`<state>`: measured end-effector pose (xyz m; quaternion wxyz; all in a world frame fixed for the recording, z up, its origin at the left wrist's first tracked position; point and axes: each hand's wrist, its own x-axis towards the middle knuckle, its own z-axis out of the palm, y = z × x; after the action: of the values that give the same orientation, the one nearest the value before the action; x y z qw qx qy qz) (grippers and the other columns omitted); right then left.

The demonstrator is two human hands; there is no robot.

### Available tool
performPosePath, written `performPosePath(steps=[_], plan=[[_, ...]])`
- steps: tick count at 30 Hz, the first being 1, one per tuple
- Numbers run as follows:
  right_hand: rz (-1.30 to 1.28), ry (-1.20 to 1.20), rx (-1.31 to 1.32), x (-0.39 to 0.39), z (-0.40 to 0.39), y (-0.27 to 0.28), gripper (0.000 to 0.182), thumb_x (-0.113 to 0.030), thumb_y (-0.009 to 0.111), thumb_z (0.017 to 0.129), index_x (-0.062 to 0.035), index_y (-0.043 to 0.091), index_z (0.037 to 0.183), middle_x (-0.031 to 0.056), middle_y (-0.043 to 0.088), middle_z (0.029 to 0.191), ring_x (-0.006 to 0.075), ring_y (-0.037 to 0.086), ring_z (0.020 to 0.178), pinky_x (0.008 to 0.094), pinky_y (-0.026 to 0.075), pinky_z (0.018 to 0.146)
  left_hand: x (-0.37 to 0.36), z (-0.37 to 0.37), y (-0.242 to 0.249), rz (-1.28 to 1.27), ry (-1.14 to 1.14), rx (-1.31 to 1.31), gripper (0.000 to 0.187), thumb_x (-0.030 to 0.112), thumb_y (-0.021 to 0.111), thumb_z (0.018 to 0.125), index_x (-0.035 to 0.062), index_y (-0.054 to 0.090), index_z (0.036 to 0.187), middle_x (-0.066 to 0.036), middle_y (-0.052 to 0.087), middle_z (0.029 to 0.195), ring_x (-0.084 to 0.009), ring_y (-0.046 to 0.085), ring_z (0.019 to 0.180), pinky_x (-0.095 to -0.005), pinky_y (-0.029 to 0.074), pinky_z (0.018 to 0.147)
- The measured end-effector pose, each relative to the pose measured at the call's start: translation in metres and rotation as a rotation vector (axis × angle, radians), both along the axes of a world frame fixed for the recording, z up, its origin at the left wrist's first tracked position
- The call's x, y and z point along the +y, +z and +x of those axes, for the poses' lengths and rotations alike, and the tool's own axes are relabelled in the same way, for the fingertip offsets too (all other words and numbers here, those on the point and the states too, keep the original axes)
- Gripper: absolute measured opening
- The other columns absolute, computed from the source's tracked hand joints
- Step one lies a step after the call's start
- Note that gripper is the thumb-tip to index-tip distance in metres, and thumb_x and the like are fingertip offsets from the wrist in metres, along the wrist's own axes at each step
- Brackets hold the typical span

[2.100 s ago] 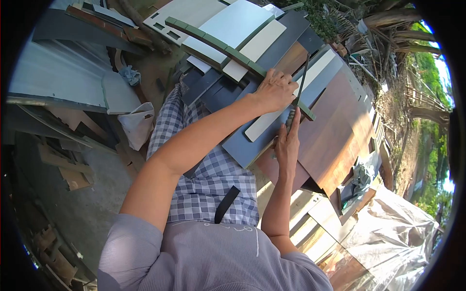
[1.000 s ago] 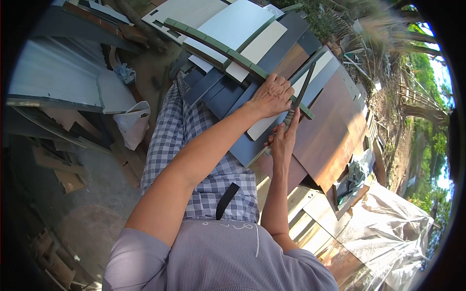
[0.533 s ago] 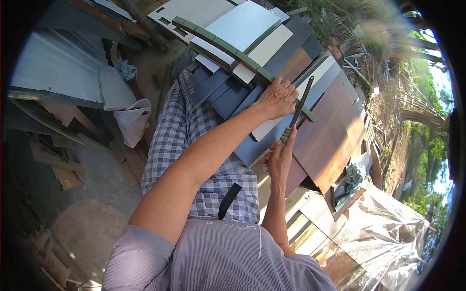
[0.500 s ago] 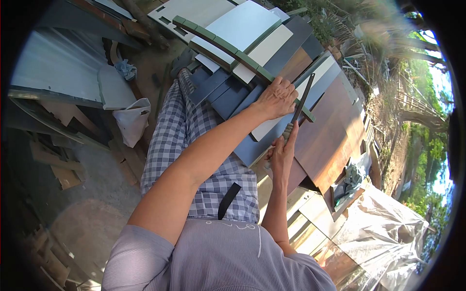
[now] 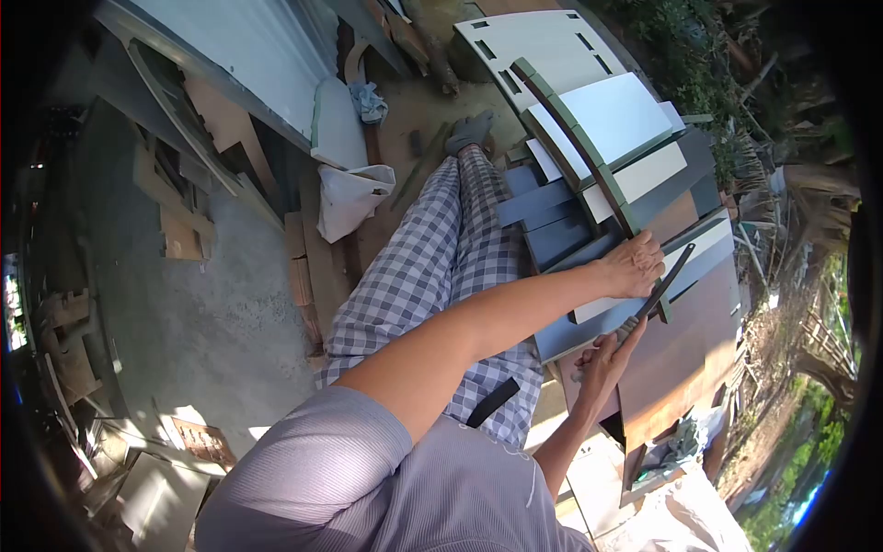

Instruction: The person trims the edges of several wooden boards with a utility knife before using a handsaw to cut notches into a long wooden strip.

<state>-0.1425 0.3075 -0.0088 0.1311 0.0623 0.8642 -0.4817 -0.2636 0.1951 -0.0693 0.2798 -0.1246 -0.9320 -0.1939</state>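
White bag (image 5: 352, 201) slumps beside the checked trousers (image 5: 414, 244). Segmented green strip (image 5: 581, 140) lies across overlapping boards (image 5: 681, 179). Right hand (image 5: 602, 363): narrow grip around handle of dark tool (image 5: 673, 274), index finger extended along it. Left hand (image 5: 633, 264): closed over green strip, knuckles near blade. Risk: uneven boards could let strip rock; tool might skid into the fingers, particularly if the left hand's hold slackens.

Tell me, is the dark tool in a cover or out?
Out: the tool shows its long, narrow bar uncovered beyond the right hand, which grips the handle.
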Motion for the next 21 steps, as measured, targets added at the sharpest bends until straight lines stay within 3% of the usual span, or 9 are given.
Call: performPosePath(steps=[8, 21], plan=[[0.082, 0.025, 0.073, -0.005, -0.018, 0.002, 0.059, -0.009, 0.037, 0.099, -0.0252, 0.016, 0.151, 0.0032, 0.047, 0.073, 0.0076, 0.042, 0.049, 0.0241, 0.040, 0.043, 0.001, 0.003, -0.004, 0.031, 0.015, 0.083, 0.030, 0.038, 0.064, 0.074, 0.0087, 0.064, 0.083, -0.004, 0.060, 0.080, -0.0182, 0.055, 0.088, -0.0364, 0.033, 0.089], [0.125, -0.006, 0.073, -0.011, -0.044, 0.000, 0.058, -0.010, 0.037, 0.099, -0.0262, 0.017, 0.151, 0.0038, 0.048, 0.074, 0.0089, 0.044, 0.051, 0.0255, 0.041, 0.044, -0.003, 0.001, -0.002, -0.008, 0.007, 0.024, 0.027, 0.035, 0.064, 0.077, 0.0083, 0.064, 0.084, -0.004, 0.060, 0.082, -0.0188, 0.054, 0.089, -0.0354, 0.034, 0.088]])
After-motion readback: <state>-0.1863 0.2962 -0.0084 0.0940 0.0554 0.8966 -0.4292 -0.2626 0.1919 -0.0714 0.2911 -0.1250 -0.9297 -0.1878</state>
